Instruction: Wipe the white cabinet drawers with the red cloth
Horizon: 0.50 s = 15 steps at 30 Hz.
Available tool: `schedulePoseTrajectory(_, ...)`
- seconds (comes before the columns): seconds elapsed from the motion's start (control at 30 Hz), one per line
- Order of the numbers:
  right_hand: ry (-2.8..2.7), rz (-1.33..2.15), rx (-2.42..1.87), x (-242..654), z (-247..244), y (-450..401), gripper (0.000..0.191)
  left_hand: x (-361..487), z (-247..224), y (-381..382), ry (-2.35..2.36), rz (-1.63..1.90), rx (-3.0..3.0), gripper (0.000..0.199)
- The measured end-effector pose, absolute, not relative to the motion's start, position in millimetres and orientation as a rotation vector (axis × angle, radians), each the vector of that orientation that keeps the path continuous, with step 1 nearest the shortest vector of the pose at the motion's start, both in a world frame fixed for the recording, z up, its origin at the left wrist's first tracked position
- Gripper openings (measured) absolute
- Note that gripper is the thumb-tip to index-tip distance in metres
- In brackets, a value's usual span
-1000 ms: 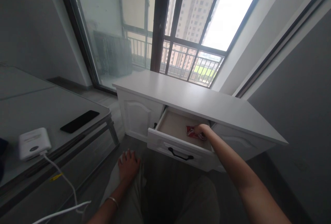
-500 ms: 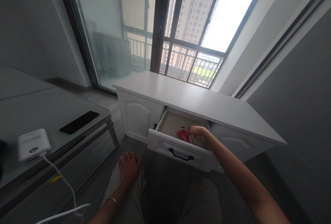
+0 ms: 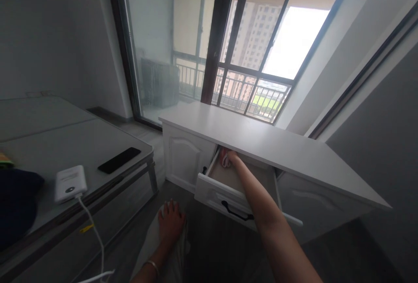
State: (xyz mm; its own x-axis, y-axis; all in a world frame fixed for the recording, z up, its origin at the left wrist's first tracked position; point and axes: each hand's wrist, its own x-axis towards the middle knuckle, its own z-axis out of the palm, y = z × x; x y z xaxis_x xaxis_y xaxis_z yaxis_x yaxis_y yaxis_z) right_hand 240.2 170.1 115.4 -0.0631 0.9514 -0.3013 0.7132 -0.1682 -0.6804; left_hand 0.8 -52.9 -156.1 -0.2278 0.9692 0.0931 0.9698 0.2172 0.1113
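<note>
My right hand [image 3: 232,156] reaches into the pulled-out drawer [image 3: 209,180] of a white cabinet [image 3: 261,137]. Its fingers are closed around a small red and white item [image 3: 225,160] at the drawer's back left corner, under the cabinet top's edge. The hand partly hides this item, and its kind cannot be made out. On my knee rests my left hand [image 3: 172,220], lying flat with its fingers spread and nothing in it. A black handle [image 3: 237,211] on the drawer's front is partly covered by my right forearm.
To the left stands a low table [image 3: 117,133] bearing a black phone [image 3: 119,160] and a white power bank [image 3: 70,183] with a white cable [image 3: 98,235] hanging down. A dark blue cloth-like thing [image 3: 19,204] lies at the far left. Behind the cabinet is a glass door [image 3: 156,35].
My right hand has moved with the red and white item from near the drawer's front to its back left corner. My left hand stays on my knee. The camera view has shifted.
</note>
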Motion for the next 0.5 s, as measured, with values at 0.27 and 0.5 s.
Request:
schedulePoseTrajectory(0.27,-1.658,0.981,-1.846,242,97,175,0.036,3,-149,-53,-2.495,-0.256,-1.951,0.055)
schedulePoseTrajectory(0.5,-1.572,1.326,-1.615,251,82,154,0.008,6,-148,-53,-2.446,-0.261,-1.963,0.056)
